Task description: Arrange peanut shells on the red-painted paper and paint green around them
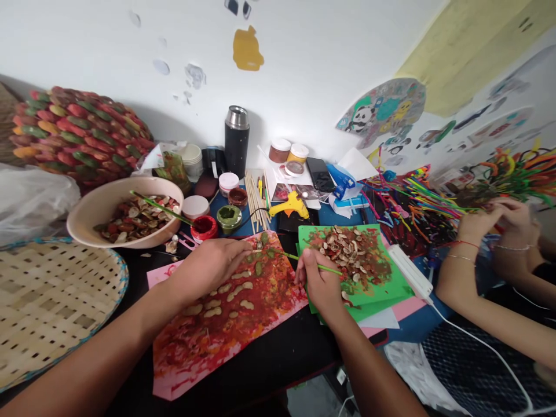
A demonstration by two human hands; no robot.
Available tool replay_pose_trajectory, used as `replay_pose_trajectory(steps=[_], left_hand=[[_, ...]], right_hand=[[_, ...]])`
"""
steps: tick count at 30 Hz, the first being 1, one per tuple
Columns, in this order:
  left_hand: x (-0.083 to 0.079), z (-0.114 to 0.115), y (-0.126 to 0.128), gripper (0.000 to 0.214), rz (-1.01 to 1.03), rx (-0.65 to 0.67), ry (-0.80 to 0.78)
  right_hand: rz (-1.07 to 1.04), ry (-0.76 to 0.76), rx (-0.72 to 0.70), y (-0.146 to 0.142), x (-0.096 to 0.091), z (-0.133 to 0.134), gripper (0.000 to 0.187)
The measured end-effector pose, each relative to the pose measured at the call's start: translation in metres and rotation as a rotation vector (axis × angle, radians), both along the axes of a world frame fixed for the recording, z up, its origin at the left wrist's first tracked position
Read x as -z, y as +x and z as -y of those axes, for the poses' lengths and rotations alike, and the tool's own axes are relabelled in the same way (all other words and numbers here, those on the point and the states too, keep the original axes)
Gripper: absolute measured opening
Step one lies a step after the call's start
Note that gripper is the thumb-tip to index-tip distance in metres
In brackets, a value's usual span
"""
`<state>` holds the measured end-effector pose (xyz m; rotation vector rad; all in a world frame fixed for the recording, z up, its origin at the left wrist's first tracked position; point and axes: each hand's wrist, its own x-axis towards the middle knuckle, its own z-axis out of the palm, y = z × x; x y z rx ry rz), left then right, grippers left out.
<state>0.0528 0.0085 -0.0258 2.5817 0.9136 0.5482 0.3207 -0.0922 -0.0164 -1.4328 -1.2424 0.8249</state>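
Observation:
A pink sheet [174, 379] smeared with red and orange paint lies in front of me, with several nut shells [217, 301] stuck on it. My left hand [212, 263] rests on the sheet's upper part, fingers curled over a shell near the top edge. My right hand [319, 281] is closed on a thin green paintbrush [289, 256] whose tip points left at green-painted shells [264, 238]. Right of it lies a green sheet [382, 289] covered with loose shells.
A beige bowl [104, 200] of shells holds another brush. Red [204, 227] and green [229, 217] paint pots, a yellow glue gun [293, 205], a black flask [237, 139] and a phone [320, 174] stand behind. A woven tray [47, 301] lies left. Another person's hands [499, 223] work pipe cleaners at right.

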Motion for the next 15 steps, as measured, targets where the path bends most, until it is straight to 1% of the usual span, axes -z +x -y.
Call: replay_pose_trajectory(steps=[5, 10, 12, 15], left_hand=[[0.0004, 0.0015, -0.0011, 0.040, -0.002, 0.003, -0.020], [0.0017, 0.0021, -0.0013, 0.038, -0.013, -0.011, -0.037], [0.0004, 0.0029, -0.0005, 0.038, -0.013, -0.011, -0.050], [-0.0034, 0.0042, 0.0006, 0.039, 0.017, -0.021, -0.097]], right_hand=[[-0.023, 0.013, 0.036, -0.0005, -0.0017, -0.0009, 0.059], [0.023, -0.002, -0.021, -0.0014, 0.0003, 0.0007, 0.058], [0.023, 0.011, 0.001, -0.0010, 0.0003, 0.0019, 0.059], [-0.038, 0.042, 0.045, -0.0004, -0.0042, 0.0050, 0.058]])
